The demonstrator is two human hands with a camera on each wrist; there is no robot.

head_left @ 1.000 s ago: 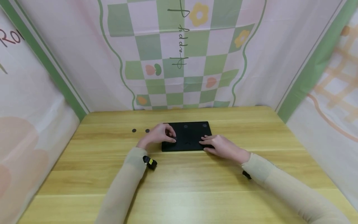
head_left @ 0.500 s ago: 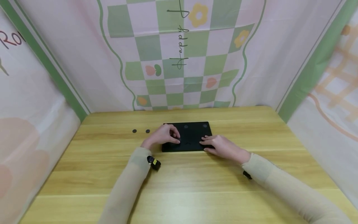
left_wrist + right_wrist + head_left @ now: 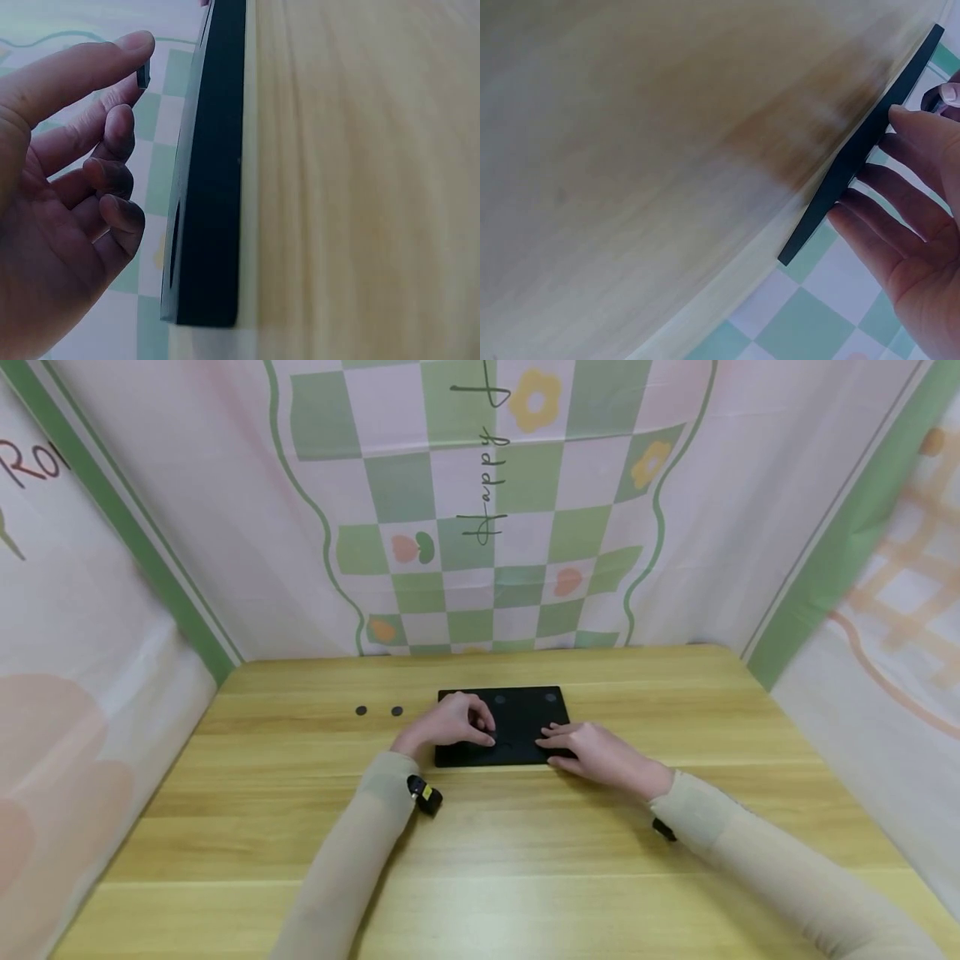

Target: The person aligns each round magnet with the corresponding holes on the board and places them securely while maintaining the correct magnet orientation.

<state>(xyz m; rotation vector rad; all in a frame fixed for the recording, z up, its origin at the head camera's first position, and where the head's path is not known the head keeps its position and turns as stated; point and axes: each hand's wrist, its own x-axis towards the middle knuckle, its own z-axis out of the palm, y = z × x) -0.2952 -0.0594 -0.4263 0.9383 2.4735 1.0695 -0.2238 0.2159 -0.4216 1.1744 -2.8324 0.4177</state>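
A flat black rectangular board (image 3: 522,718) lies on the wooden table. Over its left half, my left hand (image 3: 450,720) pinches a small dark round disc (image 3: 143,76) between thumb and index finger, held above the board's surface. The same disc (image 3: 931,99) shows edge-on in the right wrist view. My right hand (image 3: 600,753) rests on the board's right side, with fingers extended and the thumb (image 3: 904,116) at the near edge. Two grey round spots, one (image 3: 500,699) near the middle and another (image 3: 551,697) at the right, show along the board's far edge.
To the left of the board, two small dark discs, an outer one (image 3: 362,710) and an inner one (image 3: 397,711), lie on the wooden table (image 3: 480,852). A printed curtain (image 3: 517,527) hangs behind the table's far edge, with more fabric at both sides.
My left hand has shifted to the right across the board, still pinching. My right hand stays at the board's right side. The two loose discs have not moved.
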